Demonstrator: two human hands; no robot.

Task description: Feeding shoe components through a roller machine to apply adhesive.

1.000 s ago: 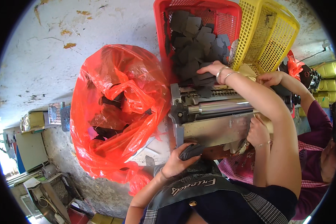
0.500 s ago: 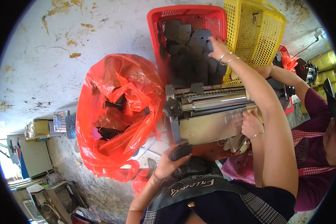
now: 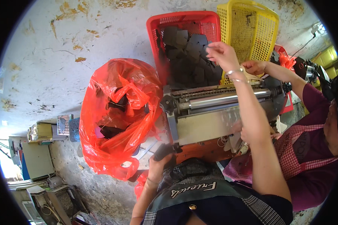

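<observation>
My left hand (image 3: pixel 157 163), low in front of my apron, is closed around a stack of dark flat cut pieces (image 3: pixel 164 150). My right hand (image 3: pixel 222 55), with a bracelet on the wrist, hovers over the right side of the red basket (image 3: pixel 151 28). Its fingers are apart and I make out nothing held in them. Dark flat pieces (image 3: pixel 184 62) lie heaped in that basket. Between my hands stands a roller machine (image 3: pixel 214 100) with a shiny metal roller and a pale sloping plate (image 3: pixel 199 129). My right forearm crosses over its right part.
A red plastic bag (image 3: pixel 101 93) with dark pieces stands left of the machine. A yellow basket (image 3: pixel 248 30) leans beside the red one. At the right, a co-worker in purple reaches one hand (image 3: pixel 254 67) to the machine's far side; another hand is partly hidden by my forearm.
My right hand has drawn slightly away from the pieces in the basket, and its forearm has swung left. My left hand has moved left and a little down with its stack.
</observation>
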